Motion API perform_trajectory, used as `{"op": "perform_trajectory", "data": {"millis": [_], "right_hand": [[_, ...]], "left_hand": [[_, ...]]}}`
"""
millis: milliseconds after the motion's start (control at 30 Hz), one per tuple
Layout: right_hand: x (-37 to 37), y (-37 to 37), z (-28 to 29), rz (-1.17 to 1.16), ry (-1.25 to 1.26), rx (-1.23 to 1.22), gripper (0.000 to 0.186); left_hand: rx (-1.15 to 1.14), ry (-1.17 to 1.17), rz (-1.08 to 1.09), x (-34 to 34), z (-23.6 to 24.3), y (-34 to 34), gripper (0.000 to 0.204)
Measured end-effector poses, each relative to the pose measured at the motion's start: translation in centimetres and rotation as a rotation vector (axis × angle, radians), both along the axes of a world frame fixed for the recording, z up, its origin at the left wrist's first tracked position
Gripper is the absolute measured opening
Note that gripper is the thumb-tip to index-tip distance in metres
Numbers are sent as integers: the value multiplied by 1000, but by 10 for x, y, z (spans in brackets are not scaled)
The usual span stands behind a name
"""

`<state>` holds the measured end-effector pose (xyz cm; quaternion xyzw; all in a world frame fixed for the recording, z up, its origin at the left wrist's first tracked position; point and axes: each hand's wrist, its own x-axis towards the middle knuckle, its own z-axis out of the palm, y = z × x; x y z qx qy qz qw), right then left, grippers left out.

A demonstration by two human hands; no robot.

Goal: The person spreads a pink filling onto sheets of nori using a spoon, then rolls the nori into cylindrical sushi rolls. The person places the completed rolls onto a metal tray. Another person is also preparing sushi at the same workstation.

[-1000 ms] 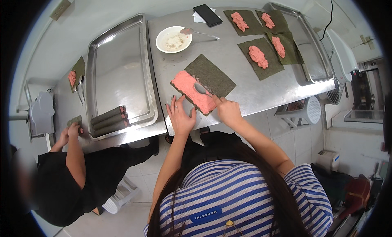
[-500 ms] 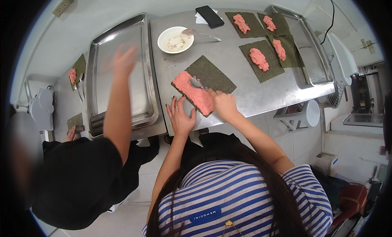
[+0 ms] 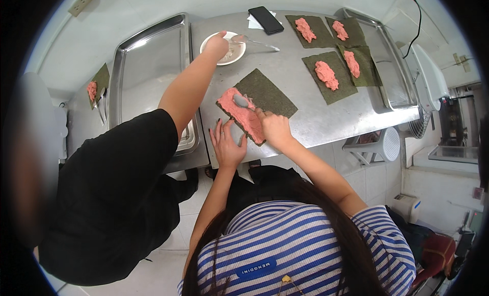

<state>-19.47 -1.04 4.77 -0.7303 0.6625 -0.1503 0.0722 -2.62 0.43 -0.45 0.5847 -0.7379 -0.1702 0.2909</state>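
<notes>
A dark green seaweed sheet lies on the steel table, its left, near part coated with pink paste. My right hand grips a metal spoon, the rounded end resting on the paste toward its far end. My left hand lies open, fingers apart, touching the lower left edge of the coated sheet. Beyond the sheet stands a white bowl with a spoon across its rim. A co-worker's hand is over this bowl, its arm reaching across from the left.
A large steel tray sits at left, another at right. Several seaweed sheets topped with pink paste lie at upper right. A black phone lies at the back. A co-worker in black leans in at left. A white stool stands below.
The co-worker's arm has swung from lower left up to the bowl. My spoon has moved toward the far end of the paste, my right hand with it. My left hand stays about in place.
</notes>
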Motion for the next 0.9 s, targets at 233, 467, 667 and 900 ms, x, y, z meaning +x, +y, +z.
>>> {"op": "perform_trajectory", "data": {"millis": [233, 467, 667, 900], "right_hand": [[-1, -16, 16, 52, -39, 85, 36], [20, -23, 0, 20, 84, 61, 26], [22, -29, 29, 171, -40, 69, 26], [33, -35, 6, 81, 48, 53, 28]], "left_hand": [[-11, 12, 6, 2, 0, 0, 60], [4, 4, -2, 1, 2, 0, 61], [4, 21, 17, 2, -1, 2, 61], [30, 18, 2, 0, 0, 1, 61]]}}
